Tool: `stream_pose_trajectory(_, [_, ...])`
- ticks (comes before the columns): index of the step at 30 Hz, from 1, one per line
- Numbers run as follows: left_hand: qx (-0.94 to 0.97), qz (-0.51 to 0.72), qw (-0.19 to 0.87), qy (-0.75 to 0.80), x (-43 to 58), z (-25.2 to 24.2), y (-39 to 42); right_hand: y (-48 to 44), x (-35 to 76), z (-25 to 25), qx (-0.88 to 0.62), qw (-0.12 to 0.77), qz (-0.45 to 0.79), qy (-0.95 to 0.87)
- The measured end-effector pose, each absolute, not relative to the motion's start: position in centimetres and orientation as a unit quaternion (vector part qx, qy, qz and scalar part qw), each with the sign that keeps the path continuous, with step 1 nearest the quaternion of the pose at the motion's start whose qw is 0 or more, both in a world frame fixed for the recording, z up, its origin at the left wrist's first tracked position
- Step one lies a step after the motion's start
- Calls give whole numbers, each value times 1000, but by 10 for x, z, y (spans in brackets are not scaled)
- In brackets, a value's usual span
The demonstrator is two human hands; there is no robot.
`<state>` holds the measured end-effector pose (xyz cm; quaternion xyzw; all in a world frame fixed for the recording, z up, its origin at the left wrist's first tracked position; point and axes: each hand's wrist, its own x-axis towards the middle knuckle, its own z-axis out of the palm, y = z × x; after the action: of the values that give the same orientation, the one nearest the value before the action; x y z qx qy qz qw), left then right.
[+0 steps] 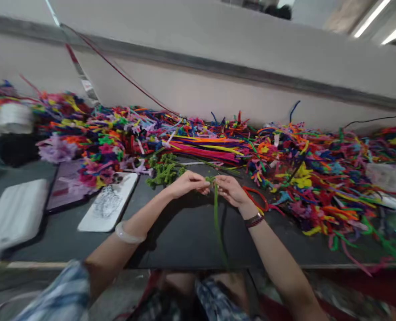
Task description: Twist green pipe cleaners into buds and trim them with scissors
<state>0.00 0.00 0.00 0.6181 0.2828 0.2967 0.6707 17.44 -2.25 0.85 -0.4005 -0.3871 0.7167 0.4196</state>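
Head view, single frame.

Centre of frame: left hand (187,183), fingers closed in a pinch on the twisted top of a green pipe cleaner (216,214); right hand (231,191), likewise pinching that top, the two hands nearly touching. The stem hangs down from them over the dark desk (191,240).

Worn: white bangle (126,234), left wrist; dark beaded bracelet (254,219), right wrist; plaid sleeve (60,290), lower left.

Near the hands: red pipe cleaner loop (256,199), just beside the right hand; clump of twisted green pipe-cleaner pieces (164,169), left of the left hand.

Left of frame: white board with a grey sketch (107,201); folded white cloth (15,214).

Across the back: heaped multicoloured pipe cleaners (198,133), many twisted into flower shapes, against a pale wall (198,84).
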Motion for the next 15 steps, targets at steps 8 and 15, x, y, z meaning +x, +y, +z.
stream_pose_trajectory(8, [582,309,696,285,4,-6,1,-21,173,3,-405,439,688,-411])
stream_pose_trajectory(15, [567,321,700,292,8,-9,0,-21,172,0,-414,467,659,-419])
